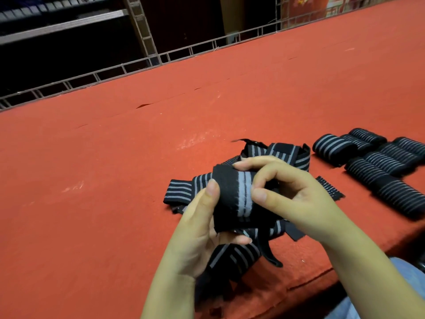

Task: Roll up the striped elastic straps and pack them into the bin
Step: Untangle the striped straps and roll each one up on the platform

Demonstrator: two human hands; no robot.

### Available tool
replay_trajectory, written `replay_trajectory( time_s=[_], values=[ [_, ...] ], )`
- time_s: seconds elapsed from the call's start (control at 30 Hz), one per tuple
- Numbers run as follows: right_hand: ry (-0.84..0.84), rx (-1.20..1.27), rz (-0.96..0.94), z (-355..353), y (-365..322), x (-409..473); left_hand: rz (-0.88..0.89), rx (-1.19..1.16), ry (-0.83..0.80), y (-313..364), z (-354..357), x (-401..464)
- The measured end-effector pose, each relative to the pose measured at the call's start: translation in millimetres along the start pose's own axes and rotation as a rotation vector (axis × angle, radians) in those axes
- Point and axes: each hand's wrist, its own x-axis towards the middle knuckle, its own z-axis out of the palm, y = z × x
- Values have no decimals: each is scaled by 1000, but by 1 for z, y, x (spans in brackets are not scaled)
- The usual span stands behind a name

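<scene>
Red felt covers the table. Nearest, the left hand and right hand both pinch a striped strap above loose straps; finished rolls lie farther right.

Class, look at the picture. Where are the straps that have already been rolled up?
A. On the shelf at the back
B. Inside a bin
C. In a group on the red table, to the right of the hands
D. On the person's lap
C: the rolled straps lie together on the red table, right of both hands; no bin is in view.
</scene>
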Motion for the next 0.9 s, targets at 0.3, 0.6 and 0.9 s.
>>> replay_trajectory(
  time_s=[0.3,0.6,0.9],
  values=[
    [-14,124,204,-7,3,1,165,120,-78,0,-1,0],
    [-171,15,422,-41,13,-15,61,121,-64,-18,1,13],
    [-80,-1,555,-102,7,-30,-29,30,-41,-31,45,45]
  ],
)
